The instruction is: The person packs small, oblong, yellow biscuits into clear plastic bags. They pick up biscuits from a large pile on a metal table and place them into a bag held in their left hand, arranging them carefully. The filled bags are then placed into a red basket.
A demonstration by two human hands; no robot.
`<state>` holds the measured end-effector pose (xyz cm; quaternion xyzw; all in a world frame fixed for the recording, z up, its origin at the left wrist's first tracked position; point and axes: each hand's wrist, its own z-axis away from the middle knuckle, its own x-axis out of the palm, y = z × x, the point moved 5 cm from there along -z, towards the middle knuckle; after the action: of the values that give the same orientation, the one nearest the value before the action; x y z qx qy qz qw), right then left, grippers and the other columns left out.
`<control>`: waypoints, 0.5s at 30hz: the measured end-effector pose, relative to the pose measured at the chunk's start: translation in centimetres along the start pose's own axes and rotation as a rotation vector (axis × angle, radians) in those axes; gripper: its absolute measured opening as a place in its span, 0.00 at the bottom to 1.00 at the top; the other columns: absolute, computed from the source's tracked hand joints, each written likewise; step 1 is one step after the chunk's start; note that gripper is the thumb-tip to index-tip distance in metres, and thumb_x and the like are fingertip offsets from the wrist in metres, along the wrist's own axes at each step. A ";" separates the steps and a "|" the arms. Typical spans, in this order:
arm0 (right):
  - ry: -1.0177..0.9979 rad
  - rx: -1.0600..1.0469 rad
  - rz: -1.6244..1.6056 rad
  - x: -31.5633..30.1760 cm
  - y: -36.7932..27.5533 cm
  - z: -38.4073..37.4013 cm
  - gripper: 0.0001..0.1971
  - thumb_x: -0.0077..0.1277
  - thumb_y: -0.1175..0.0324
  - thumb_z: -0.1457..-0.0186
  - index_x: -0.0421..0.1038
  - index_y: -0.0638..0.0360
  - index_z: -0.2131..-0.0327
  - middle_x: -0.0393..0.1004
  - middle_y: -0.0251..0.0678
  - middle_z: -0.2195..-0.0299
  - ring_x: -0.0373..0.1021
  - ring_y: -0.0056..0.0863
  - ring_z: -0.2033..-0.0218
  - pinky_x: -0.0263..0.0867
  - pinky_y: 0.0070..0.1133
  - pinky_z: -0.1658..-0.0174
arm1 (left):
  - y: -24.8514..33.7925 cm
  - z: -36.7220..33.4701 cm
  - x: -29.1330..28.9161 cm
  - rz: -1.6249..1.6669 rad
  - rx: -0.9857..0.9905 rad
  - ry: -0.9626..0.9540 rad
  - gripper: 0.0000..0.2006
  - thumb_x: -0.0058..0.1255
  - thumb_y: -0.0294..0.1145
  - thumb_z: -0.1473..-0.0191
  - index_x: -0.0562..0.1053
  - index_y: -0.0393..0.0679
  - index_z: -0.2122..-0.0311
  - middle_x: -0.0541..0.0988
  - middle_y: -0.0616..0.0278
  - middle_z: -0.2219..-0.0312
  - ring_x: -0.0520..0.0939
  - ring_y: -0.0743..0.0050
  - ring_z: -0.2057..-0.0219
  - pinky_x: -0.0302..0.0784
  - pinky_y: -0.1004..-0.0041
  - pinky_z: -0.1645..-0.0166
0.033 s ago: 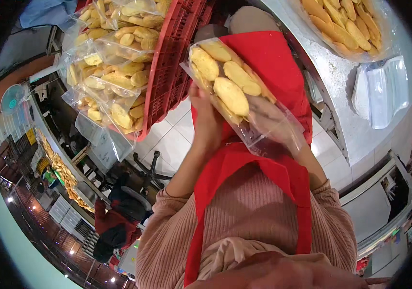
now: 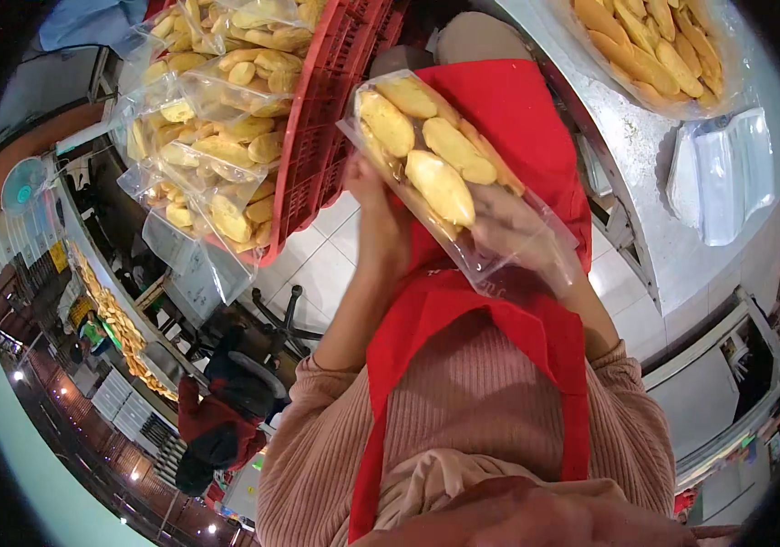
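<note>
Over my lap lies a long clear plastic bag of yellow oval slices, tilted, with its slices toward the far left end and bare film toward the near right. My left hand grips the bag from its left side, most of its fingers hidden beneath. My right hand is at the near right end, seen blurred through the clear film, holding the bag there. At my left, a red plastic crate bears several similar filled bags.
On the metal table at right are a large bag of slices and a stack of clear plastic bags. A wheeled chair base stands on the tiled floor at left. Farther left, another person is near a long table.
The bag and my left hand have shifted very slightly up and to the left. The crate and the table things stay put.
</note>
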<state>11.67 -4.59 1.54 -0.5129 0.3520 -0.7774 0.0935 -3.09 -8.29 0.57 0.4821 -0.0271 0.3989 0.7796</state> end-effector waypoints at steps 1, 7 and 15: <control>-0.120 -0.080 -0.014 0.4 -0.6 0.2 0.34 0.52 0.63 0.40 0.49 0.67 0.37 0.59 0.39 0.40 0.58 0.27 0.40 0.54 0.26 0.38 | -0.2 -2.4 -3.1 -0.085 0.096 0.063 0.33 0.30 0.60 0.36 0.49 0.47 0.35 0.59 0.53 0.40 0.64 0.59 0.40 0.62 0.62 0.37; 0.178 0.299 0.247 0.0 -2.6 0.7 0.31 0.53 0.66 0.41 0.54 0.64 0.38 0.63 0.37 0.42 0.62 0.26 0.43 0.59 0.24 0.41 | 2.8 -4.9 -2.9 -0.376 0.150 -0.010 0.20 0.39 0.44 0.34 0.68 0.38 0.47 0.73 0.63 0.54 0.71 0.78 0.52 0.64 0.74 0.44; 0.258 0.280 0.784 -3.0 -4.1 3.4 0.24 0.47 0.60 0.37 0.61 0.58 0.41 0.65 0.39 0.43 0.61 0.31 0.41 0.56 0.25 0.40 | 3.1 -6.5 -2.5 -0.696 0.166 -0.080 0.28 0.43 0.53 0.38 0.70 0.33 0.49 0.77 0.56 0.56 0.75 0.70 0.54 0.68 0.73 0.48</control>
<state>16.89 -1.61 2.69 -0.2216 0.4201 -0.7810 0.4055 -8.98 -4.12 -1.71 0.5393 0.1404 0.0912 0.8253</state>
